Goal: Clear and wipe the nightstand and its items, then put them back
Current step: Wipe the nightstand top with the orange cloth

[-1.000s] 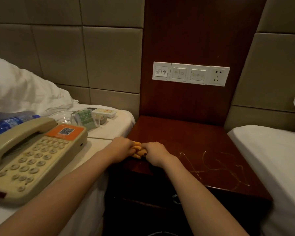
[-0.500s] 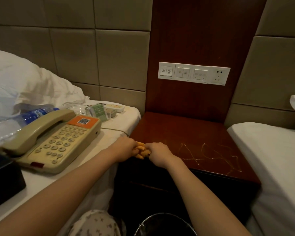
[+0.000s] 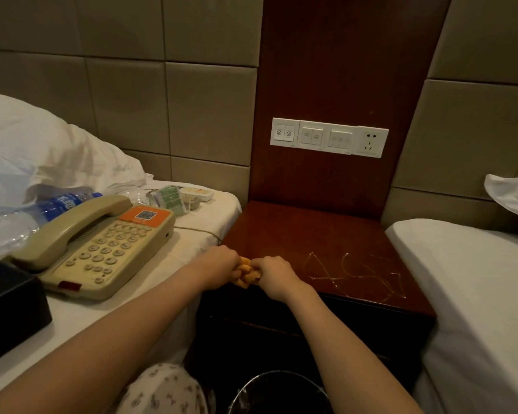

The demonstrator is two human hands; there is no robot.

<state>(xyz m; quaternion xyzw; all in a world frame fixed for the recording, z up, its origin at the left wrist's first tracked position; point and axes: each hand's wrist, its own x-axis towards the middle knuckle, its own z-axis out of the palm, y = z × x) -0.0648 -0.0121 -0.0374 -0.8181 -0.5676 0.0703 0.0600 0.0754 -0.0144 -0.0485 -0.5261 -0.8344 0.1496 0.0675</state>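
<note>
Head view: orange cloth (image 3: 247, 275) mostly hidden between left hand (image 3: 218, 265) and right hand (image 3: 275, 273).

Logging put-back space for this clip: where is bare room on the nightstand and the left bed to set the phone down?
The nightstand is bare from wall panel to front edge, streaks front right. The left hand and right hand grip the orange cloth at its front-left corner. The left bed is crowded: phone, bottle, black box, small items.

Both forearms outstretched, left hand (image 3: 222, 265) and right hand (image 3: 275, 274) tightly curled, knuckles together.
</note>
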